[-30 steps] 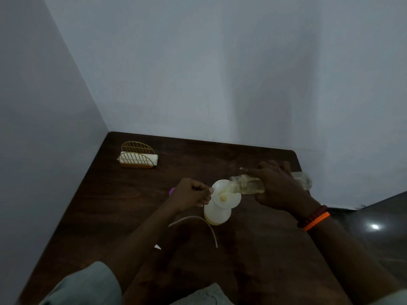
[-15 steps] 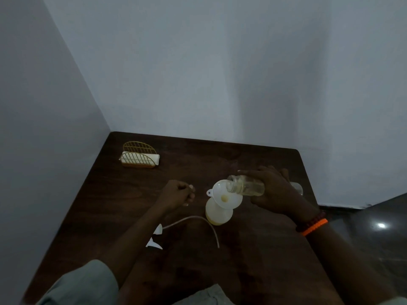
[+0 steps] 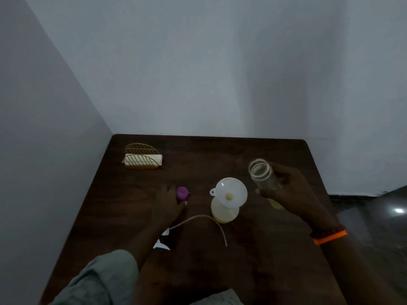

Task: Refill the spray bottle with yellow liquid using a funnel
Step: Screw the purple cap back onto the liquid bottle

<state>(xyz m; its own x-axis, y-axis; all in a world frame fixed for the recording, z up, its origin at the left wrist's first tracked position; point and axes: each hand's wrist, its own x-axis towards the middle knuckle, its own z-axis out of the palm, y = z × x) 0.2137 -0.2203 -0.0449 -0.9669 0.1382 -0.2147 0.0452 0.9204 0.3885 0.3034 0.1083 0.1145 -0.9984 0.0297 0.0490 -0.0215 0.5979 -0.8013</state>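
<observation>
Dark wood table (image 3: 253, 155) in a pale-walled corner.
A gold wire holder (image 3: 142, 156) stands near the table's far left corner, with a white folded wad of napkins (image 3: 154, 160) between its two arched sides. The walls (image 3: 198, 73) are plain and whitish and meet behind the table's far left corner. To the right, a dark glossy floor (image 3: 378, 216) shows a bright spot of reflected light (image 3: 399, 210).

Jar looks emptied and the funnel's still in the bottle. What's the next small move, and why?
Probably set the clear jar down on the table: the right hand holds it upright beside the funnel, seemingly empty. The left hand already touches the purple cap, likely to close it.
</observation>
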